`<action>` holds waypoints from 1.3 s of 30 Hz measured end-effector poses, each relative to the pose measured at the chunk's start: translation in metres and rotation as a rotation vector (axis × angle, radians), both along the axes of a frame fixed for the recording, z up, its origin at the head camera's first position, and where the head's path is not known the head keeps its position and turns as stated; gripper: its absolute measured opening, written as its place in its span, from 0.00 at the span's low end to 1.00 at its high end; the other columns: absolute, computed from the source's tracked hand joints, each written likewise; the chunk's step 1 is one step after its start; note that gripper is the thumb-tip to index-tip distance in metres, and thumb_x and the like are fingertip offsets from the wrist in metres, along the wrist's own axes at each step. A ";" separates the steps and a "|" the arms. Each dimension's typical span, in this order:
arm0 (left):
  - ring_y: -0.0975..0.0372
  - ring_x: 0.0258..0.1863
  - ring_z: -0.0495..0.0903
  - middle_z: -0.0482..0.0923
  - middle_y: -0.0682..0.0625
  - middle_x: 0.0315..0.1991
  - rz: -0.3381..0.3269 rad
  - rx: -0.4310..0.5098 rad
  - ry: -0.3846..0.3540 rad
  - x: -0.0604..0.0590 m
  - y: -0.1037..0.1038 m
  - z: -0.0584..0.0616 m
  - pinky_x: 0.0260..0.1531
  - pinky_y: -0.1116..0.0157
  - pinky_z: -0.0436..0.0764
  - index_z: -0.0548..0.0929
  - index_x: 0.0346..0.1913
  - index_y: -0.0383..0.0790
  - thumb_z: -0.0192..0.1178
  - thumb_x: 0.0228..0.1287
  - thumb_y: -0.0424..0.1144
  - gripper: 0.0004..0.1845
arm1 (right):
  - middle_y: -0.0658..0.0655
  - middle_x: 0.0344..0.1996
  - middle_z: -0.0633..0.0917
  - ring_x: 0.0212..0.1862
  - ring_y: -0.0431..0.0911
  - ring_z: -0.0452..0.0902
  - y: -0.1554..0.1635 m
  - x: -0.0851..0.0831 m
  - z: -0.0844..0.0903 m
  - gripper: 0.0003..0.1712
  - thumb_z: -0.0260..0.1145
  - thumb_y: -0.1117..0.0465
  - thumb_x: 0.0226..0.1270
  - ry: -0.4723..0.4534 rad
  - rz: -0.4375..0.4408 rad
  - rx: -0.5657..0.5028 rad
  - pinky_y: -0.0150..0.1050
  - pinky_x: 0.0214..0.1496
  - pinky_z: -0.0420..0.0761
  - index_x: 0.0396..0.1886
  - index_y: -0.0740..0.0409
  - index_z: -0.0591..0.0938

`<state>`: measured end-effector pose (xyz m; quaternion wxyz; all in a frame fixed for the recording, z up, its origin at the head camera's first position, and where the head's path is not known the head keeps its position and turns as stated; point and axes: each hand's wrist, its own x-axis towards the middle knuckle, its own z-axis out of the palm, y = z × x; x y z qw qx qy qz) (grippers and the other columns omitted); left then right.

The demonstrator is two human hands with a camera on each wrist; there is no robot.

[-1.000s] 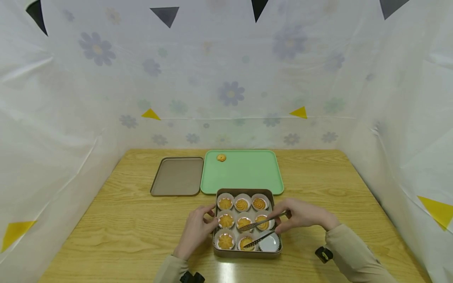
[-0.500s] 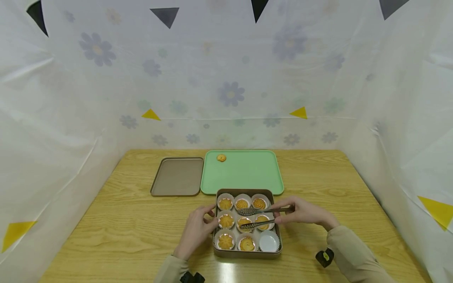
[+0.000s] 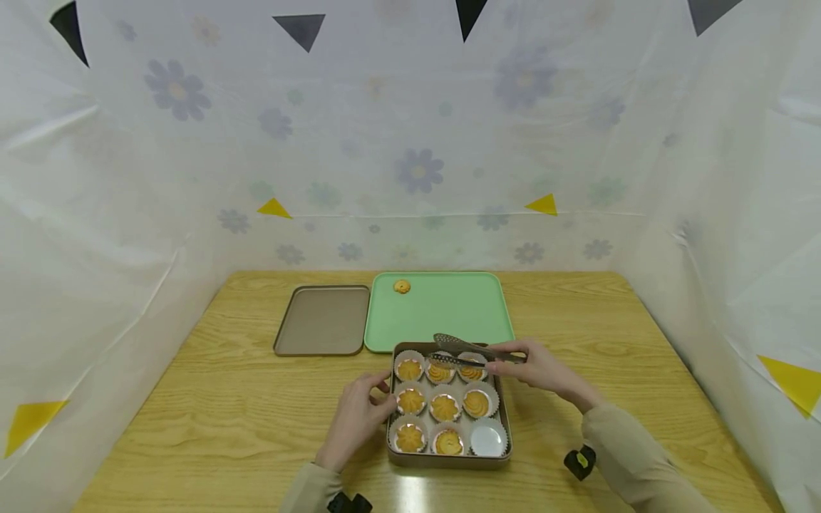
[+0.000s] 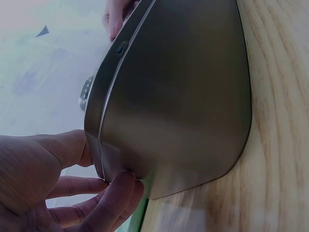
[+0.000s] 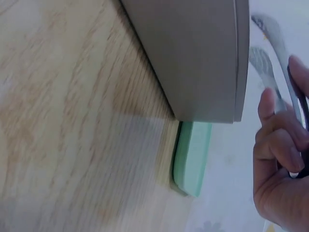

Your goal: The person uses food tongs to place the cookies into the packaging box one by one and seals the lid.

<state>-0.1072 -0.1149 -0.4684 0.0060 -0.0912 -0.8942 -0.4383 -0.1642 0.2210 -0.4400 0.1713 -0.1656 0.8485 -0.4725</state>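
A brown square tin (image 3: 449, 459) sits at the table's near middle, holding several swirled cookies (image 3: 445, 407) in white paper cups; the near-right cup (image 3: 488, 439) has no cookie in it. My left hand (image 3: 356, 417) holds the tin's left wall (image 4: 174, 96), fingers (image 4: 120, 191) curled at its corner. My right hand (image 3: 537, 368) grips metal tongs (image 3: 463, 349), whose open tips hover over the tin's far row, nothing between them. In the right wrist view the fingers (image 5: 275, 145) wrap the tongs (image 5: 268, 46) beside the tin (image 5: 203, 58).
A green tray (image 3: 442, 310) lies just behind the tin, with one cookie (image 3: 401, 286) near its far-left corner. The tin's brown lid (image 3: 321, 320) lies left of the tray. White flowered sheets wall the wooden table (image 3: 192, 399) on three sides.
My right hand has carried the tongs from the tin's near row up to its far row. The left hand and the tin have stayed put.
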 end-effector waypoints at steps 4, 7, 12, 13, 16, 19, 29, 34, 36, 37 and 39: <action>0.64 0.27 0.82 0.85 0.39 0.40 0.000 -0.003 0.005 0.000 0.000 0.001 0.24 0.75 0.80 0.80 0.61 0.27 0.64 0.57 0.31 0.26 | 0.66 0.57 0.83 0.33 0.44 0.76 -0.008 -0.006 0.003 0.31 0.68 0.48 0.68 0.105 -0.100 0.049 0.32 0.29 0.74 0.64 0.62 0.79; 0.64 0.27 0.82 0.85 0.39 0.40 0.000 0.000 0.005 0.000 0.000 0.001 0.24 0.75 0.80 0.80 0.61 0.27 0.64 0.57 0.31 0.26 | 0.65 0.55 0.85 0.53 0.51 0.77 -0.015 -0.010 0.007 0.31 0.68 0.49 0.68 0.196 -0.135 0.096 0.35 0.40 0.75 0.62 0.65 0.80; 0.64 0.27 0.82 0.84 0.39 0.41 0.001 0.004 -0.002 0.000 -0.001 0.000 0.23 0.75 0.80 0.79 0.61 0.27 0.63 0.58 0.31 0.26 | 0.60 0.41 0.87 0.33 0.47 0.75 -0.028 -0.022 0.016 0.32 0.67 0.48 0.68 0.251 -0.135 0.167 0.37 0.33 0.73 0.62 0.66 0.80; 0.64 0.27 0.82 0.84 0.39 0.41 0.001 0.004 -0.002 0.000 -0.001 0.000 0.23 0.75 0.80 0.79 0.61 0.27 0.63 0.58 0.31 0.26 | 0.59 0.39 0.87 0.28 0.45 0.71 -0.031 -0.025 0.018 0.32 0.67 0.48 0.68 0.246 -0.133 0.180 0.37 0.30 0.72 0.63 0.66 0.79; 0.64 0.27 0.82 0.84 0.39 0.41 -0.001 0.007 -0.005 0.000 -0.001 0.000 0.24 0.75 0.80 0.79 0.61 0.27 0.63 0.57 0.31 0.26 | 0.57 0.36 0.85 0.25 0.43 0.67 -0.039 -0.035 0.023 0.32 0.66 0.47 0.69 0.247 -0.122 0.219 0.37 0.30 0.71 0.63 0.66 0.79; 0.64 0.27 0.83 0.84 0.39 0.41 -0.008 0.016 -0.010 0.000 -0.001 0.000 0.24 0.75 0.80 0.79 0.61 0.27 0.63 0.57 0.31 0.27 | 0.54 0.26 0.79 0.25 0.43 0.62 -0.048 -0.046 0.028 0.25 0.65 0.49 0.70 0.252 -0.098 0.235 0.37 0.31 0.67 0.50 0.68 0.84; 0.64 0.27 0.82 0.84 0.39 0.40 0.000 0.010 -0.006 -0.001 -0.001 -0.001 0.24 0.74 0.80 0.80 0.61 0.27 0.63 0.57 0.31 0.26 | 0.44 0.09 0.59 0.15 0.39 0.53 -0.076 -0.084 0.038 0.19 0.65 0.50 0.71 0.202 -0.095 0.298 0.34 0.24 0.63 0.42 0.63 0.88; 0.64 0.27 0.82 0.84 0.39 0.40 0.003 0.004 -0.002 -0.001 -0.001 -0.001 0.23 0.74 0.80 0.80 0.61 0.27 0.63 0.57 0.31 0.26 | 0.44 0.10 0.61 0.15 0.38 0.56 -0.088 -0.099 0.035 0.19 0.65 0.50 0.70 0.200 -0.124 0.335 0.33 0.23 0.65 0.29 0.61 0.84; 0.64 0.27 0.81 0.84 0.40 0.40 0.004 0.005 -0.004 -0.001 -0.001 -0.001 0.23 0.74 0.80 0.80 0.61 0.27 0.63 0.57 0.31 0.26 | 0.44 0.10 0.63 0.15 0.38 0.57 -0.093 -0.105 0.033 0.20 0.64 0.49 0.71 0.197 -0.141 0.352 0.33 0.23 0.65 0.31 0.63 0.85; 0.64 0.27 0.81 0.84 0.40 0.40 0.005 0.005 -0.006 -0.001 -0.001 -0.001 0.23 0.74 0.80 0.80 0.61 0.27 0.63 0.57 0.31 0.26 | 0.45 0.11 0.64 0.15 0.38 0.58 -0.095 -0.108 0.031 0.20 0.64 0.50 0.71 0.194 -0.150 0.356 0.33 0.23 0.66 0.34 0.64 0.85; 0.64 0.27 0.82 0.84 0.40 0.40 0.004 0.007 -0.007 0.000 -0.001 0.000 0.23 0.74 0.80 0.80 0.61 0.27 0.63 0.57 0.31 0.26 | 0.45 0.11 0.65 0.14 0.38 0.58 -0.100 -0.114 0.029 0.20 0.64 0.50 0.71 0.186 -0.165 0.365 0.33 0.22 0.66 0.37 0.66 0.85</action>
